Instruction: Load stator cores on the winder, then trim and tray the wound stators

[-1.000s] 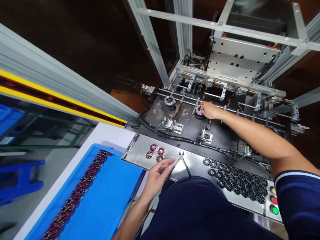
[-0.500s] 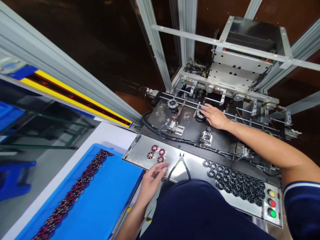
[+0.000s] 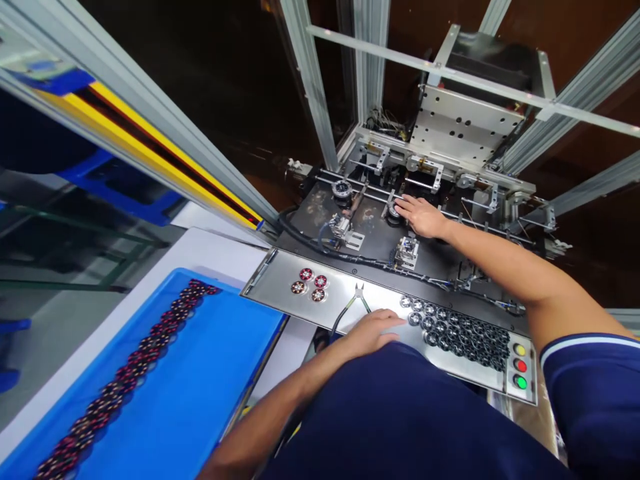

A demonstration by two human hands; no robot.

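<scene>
My right hand [image 3: 423,217] reaches onto the machine's dark plate, fingers spread, with its fingertips touching a round metal fixture [image 3: 393,209]; what lies under the fingertips is partly hidden. A similar round fixture [image 3: 342,191] stands to its left. Down at the steel ledge [image 3: 270,283], my left hand [image 3: 376,328] stretches its fingers towards the rows of black round parts [image 3: 463,333], holding nothing that I can see. The cutting pliers [image 3: 359,293] lie just beyond it, one handle partly covered. Several red and copper wound discs [image 3: 313,283] rest at the ledge's left end.
A blue tray [image 3: 220,373] at the left carries a long row of wound discs [image 3: 130,373]. Yellow, red and green buttons [image 3: 521,366] sit at the ledge's right end. A metal frame post [image 3: 313,87] and a yellow-edged bar [image 3: 170,157] border the machine.
My left hand has moved right along the ledge, from beside the wound discs to the black round parts. My right hand stays at the same fixture. The whole view has shifted slightly.
</scene>
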